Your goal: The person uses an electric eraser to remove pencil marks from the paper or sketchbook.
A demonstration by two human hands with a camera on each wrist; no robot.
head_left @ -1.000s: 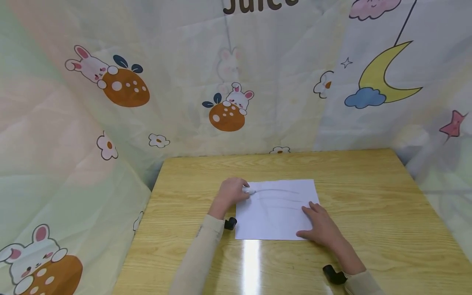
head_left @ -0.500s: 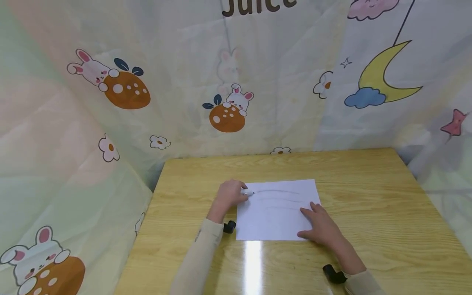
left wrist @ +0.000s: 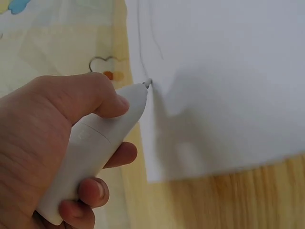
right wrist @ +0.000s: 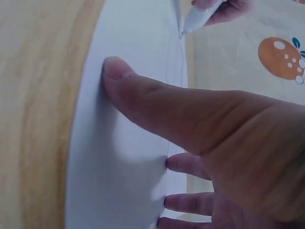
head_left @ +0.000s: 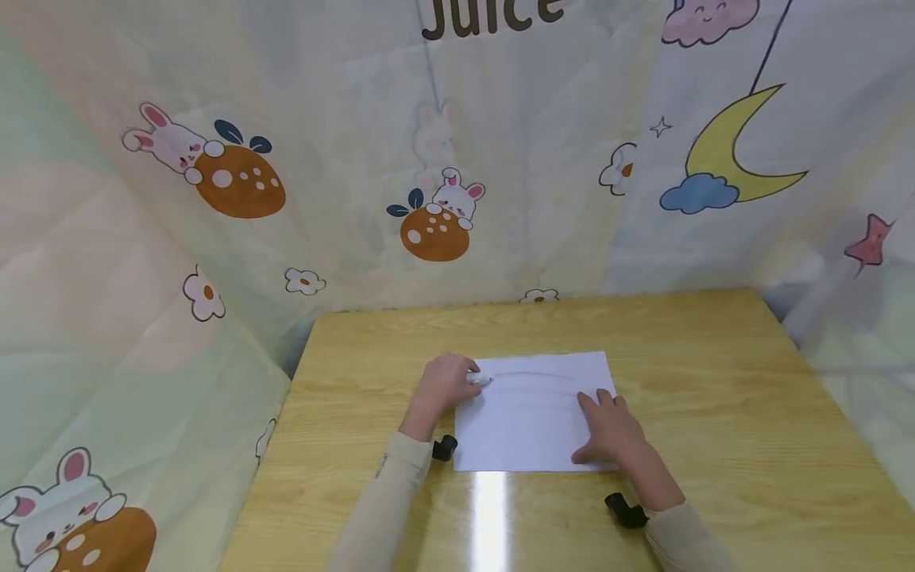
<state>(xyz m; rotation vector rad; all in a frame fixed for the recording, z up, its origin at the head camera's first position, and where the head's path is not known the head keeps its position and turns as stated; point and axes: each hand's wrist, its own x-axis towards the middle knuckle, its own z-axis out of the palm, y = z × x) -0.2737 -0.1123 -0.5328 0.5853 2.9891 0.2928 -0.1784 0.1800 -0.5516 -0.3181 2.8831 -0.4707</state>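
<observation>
Mid-drawing at a wooden desk [head_left: 715, 381], with a white sheet of paper [head_left: 532, 429] lying flat near its middle. Left hand [head_left: 445, 384] curled around a white pen [head_left: 479, 379], tip touching the sheet close to its upper left corner. Right hand [head_left: 608, 429] spread flat, fingers straight, pressing down the sheet's lower right part.

Progress, judged from the page: a few faint curved lines [head_left: 536, 375] already drawn across the upper half, the lower half blank. Pen tip parked at the left end of the top line, so either a stroke in progress or one just closing; cannot tell which. Likely more lines to come, if the spacing holds.

From the head view: whole layout, both sleeves, a black wrist mount [head_left: 445, 447] beside the sheet's left edge and another [head_left: 625, 511] near the right wrist, cartoon cloth [head_left: 236, 175] hung behind. Lines barely readable there.

From the left wrist view: grip in close-up, thumb over the pen [left wrist: 100, 143], fingers wrapped beneath, tip meeting a thin line at the paper [left wrist: 228, 71] edge.

From the right wrist view: thumb [right wrist: 143, 95] flat on the paper [right wrist: 124, 157], other fingers straight, pen tip [right wrist: 183, 32] far across the sheet.
</observation>
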